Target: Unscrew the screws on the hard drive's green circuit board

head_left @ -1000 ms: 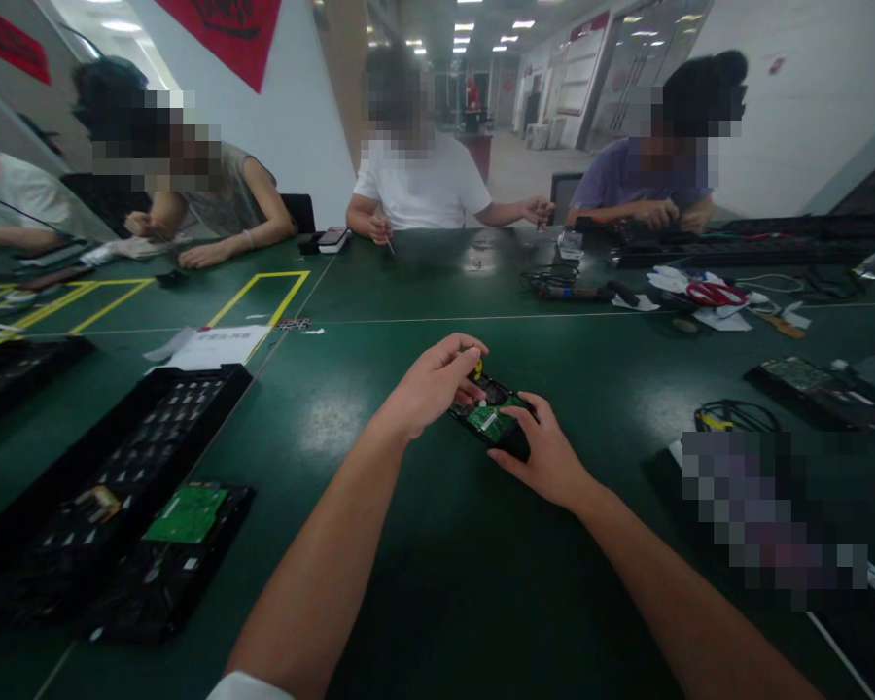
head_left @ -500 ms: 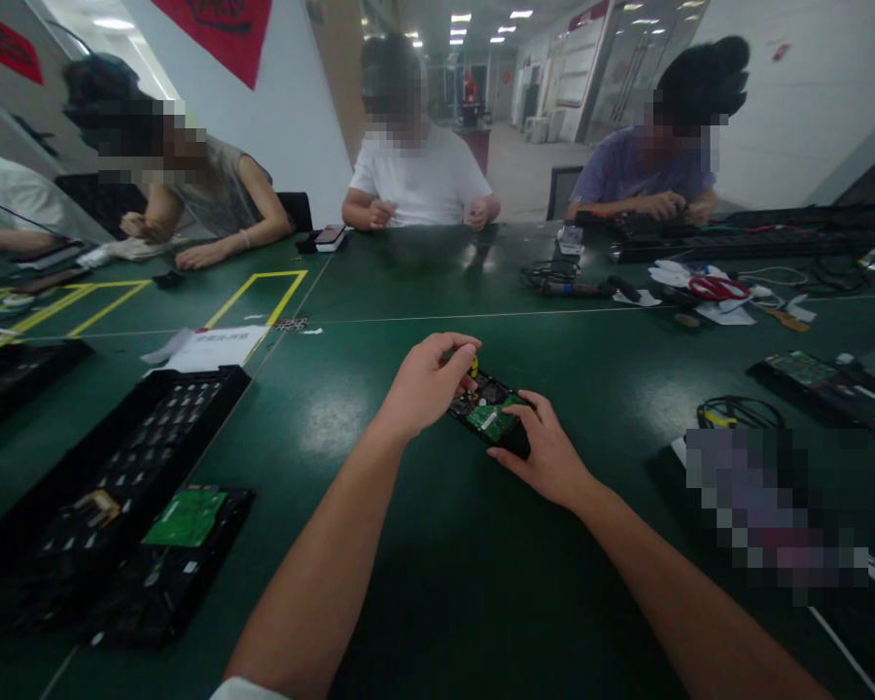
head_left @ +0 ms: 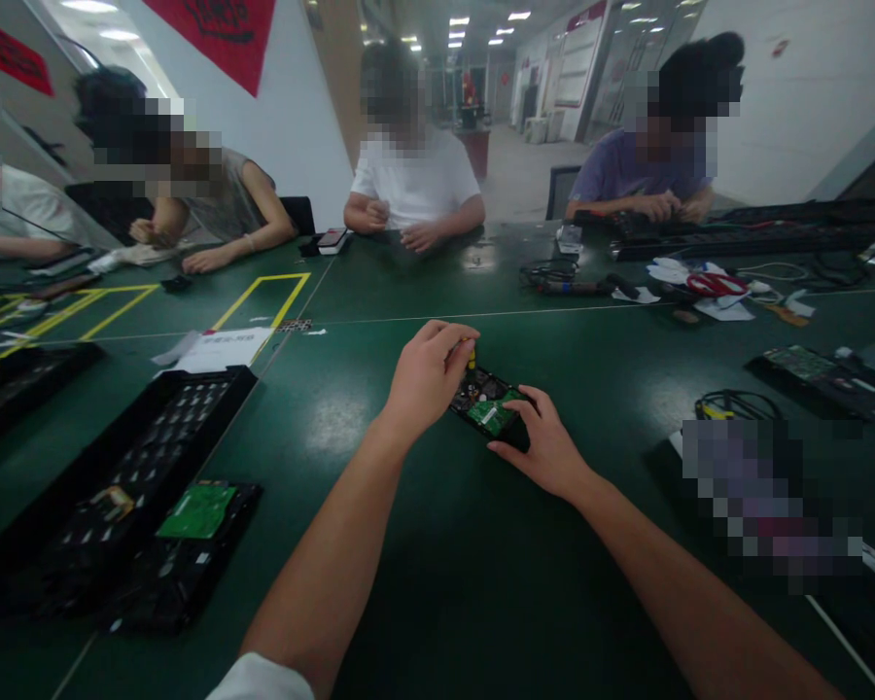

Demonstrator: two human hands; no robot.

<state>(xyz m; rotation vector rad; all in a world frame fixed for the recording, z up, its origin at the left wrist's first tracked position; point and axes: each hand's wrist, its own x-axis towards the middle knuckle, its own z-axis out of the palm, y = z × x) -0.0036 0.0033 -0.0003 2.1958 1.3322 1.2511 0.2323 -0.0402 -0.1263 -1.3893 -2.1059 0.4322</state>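
Left hand pinches yellow tool near-upright over gadget, likely for control. Right hand clasps gadget's right end, thumb spread, probably steadying it on counter.

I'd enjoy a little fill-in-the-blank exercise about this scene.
The left hand holds a tool with a bright ____ part.
The right hand grips a device with a ____ circuit board.
The black tray with rows of pale marks lies to the wearer's ____.
The middle person opposite wears a ____ shirt.
Missing words: yellow; green; left; white.
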